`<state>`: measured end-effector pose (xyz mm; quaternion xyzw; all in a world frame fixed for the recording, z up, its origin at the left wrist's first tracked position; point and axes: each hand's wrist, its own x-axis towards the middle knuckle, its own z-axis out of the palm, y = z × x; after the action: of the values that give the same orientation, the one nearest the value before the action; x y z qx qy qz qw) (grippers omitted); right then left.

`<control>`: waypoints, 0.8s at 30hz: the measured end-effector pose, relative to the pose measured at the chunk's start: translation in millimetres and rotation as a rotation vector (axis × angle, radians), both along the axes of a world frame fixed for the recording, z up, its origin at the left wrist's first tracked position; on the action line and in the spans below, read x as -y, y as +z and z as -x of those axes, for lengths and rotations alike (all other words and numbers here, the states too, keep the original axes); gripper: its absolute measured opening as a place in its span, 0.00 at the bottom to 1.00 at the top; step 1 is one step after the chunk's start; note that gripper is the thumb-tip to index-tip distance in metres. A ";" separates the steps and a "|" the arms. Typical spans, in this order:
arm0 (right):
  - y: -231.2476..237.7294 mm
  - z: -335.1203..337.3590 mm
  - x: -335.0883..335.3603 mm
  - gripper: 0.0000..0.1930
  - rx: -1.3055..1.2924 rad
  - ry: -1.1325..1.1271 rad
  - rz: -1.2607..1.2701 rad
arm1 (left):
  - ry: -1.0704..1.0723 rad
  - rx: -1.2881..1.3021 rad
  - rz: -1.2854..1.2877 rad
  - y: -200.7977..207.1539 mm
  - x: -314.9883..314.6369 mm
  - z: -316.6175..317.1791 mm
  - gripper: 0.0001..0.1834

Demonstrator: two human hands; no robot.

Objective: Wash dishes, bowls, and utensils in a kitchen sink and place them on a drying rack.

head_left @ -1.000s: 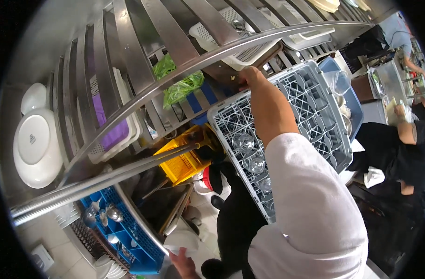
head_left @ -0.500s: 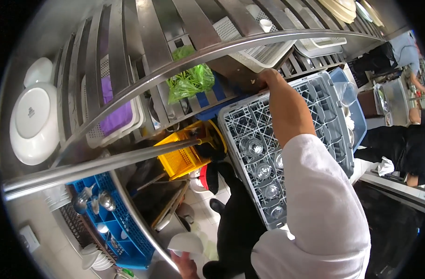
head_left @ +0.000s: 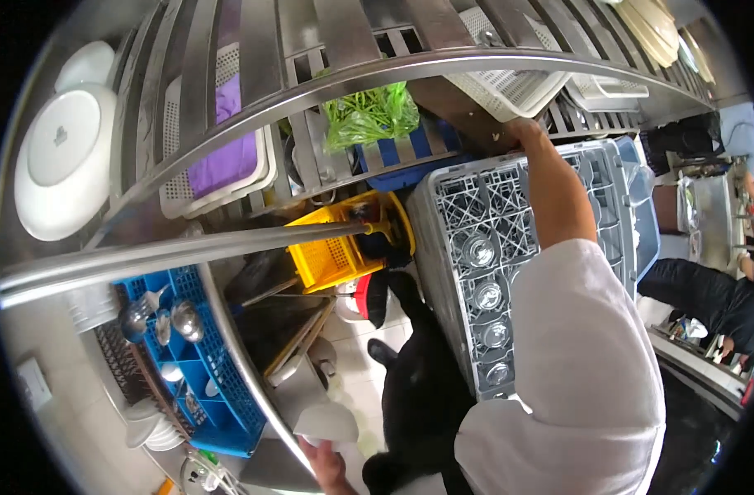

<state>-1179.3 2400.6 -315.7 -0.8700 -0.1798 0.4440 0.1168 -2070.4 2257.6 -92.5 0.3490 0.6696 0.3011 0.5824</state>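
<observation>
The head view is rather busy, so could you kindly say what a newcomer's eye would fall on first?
Probably the big grey rack holding glasses, right of centre, with the white-sleeved right arm stretched across it. The bright yellow basket stands out to its left. Near the bottom edge, the left hand holds a white bowl.

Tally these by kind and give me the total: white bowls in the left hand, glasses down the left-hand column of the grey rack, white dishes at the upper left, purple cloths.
White bowl in the left hand: 1
Glasses in the grey rack's left-hand column: 4
White dishes, upper left: 2
Purple cloth: 1
Total: 8
</observation>
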 end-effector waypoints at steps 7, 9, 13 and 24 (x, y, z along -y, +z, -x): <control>109.5 130.8 -29.1 0.25 0.776 -0.182 -0.030 | 0.076 0.030 0.080 19.8 -0.2 -33.0 0.22; 83.9 164.7 -51.2 0.24 0.485 0.282 0.277 | 0.149 -0.082 0.081 25.0 12.7 -29.9 0.23; 144.6 206.7 63.8 0.19 1.086 0.400 -0.440 | 0.023 0.022 0.015 33.7 20.5 -42.4 0.23; 239.2 336.7 445.3 0.29 1.183 -0.107 -0.377 | -0.168 0.265 -0.043 30.2 76.7 -68.3 0.30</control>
<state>-1515.9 1955.3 -76.5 -0.9409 -0.2453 -0.1590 0.1711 -2002.1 2180.8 -62.3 0.3736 0.5486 0.3089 0.6812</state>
